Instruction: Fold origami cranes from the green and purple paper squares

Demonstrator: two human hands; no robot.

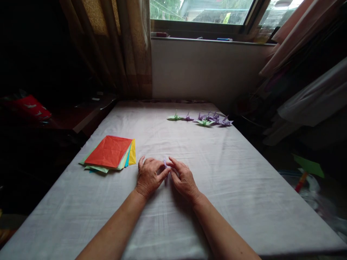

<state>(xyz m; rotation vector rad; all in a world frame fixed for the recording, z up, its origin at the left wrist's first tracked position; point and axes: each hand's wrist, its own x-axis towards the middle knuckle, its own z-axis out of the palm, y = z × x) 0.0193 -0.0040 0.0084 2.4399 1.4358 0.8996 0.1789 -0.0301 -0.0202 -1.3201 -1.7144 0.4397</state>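
Note:
A narrow folded piece of purple paper (165,163) stands on edge between my two hands, near the middle of the table. My left hand (151,174) pinches it from the left with thumb and fingers. From the right, the thumb and fingers of my right hand (183,177) close on the same paper. The fingers cover much of it, so its exact folded shape is hard to make out. Left of my left hand lies a stack of coloured square paper (108,151), with a creased red sheet on top and green, blue and yellow edges showing below.
Folded paper cranes, purple (225,121) and green (205,122), sit near the table's far right edge. A white cloth covers the table (244,202). Curtains (132,54) and a window are beyond. Hanging clothes (311,97) and plastic bags (317,195) are on the right.

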